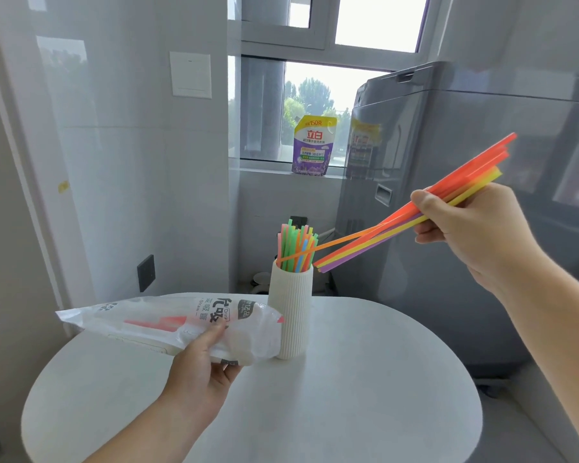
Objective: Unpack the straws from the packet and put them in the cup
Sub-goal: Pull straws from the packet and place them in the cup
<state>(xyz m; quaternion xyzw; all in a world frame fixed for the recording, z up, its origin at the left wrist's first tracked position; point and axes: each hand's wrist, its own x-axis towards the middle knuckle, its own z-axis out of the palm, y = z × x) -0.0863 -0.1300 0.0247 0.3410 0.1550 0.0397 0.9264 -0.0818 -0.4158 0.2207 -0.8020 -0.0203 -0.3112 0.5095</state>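
- A grey appliance [448,228] is seen behind and to the right of the cup; its right side is cut off by the frame edge, and its door reflections are hard to read.
- A round white table [348,412] carries the cup near its far edge; the table's near rim is cut off at the bottom of the view.
- The packet [168,324], a crumpled clear-and-white plastic bag, is held just left of the cup, its open end touching or overlapping the cup's side. A red shape shows through the plastic, but whether any straws are inside cannot be told; the print is only partly legible.
- The ribbed white cup [290,315] stands upright and holds a dense cluster of straws [296,248], green, orange, blue and pink, sticking up above its rim. Their lower parts are hidden by the wall.
- A purple and yellow pouch [313,145] stands on the windowsill above and behind the cup.
- The right hand [465,225], up and to the right of the cup, has thumb and fingers clamped on a bundle of loose straws [415,218], orange, yellow and purple, slanting down with the lower tips just beside the cup's rim; one orange straw crosses in front of the standing cluster.
- The left hand [201,365], below and left of the cup, is closed on the packet from beneath, the thumb pressed on top.
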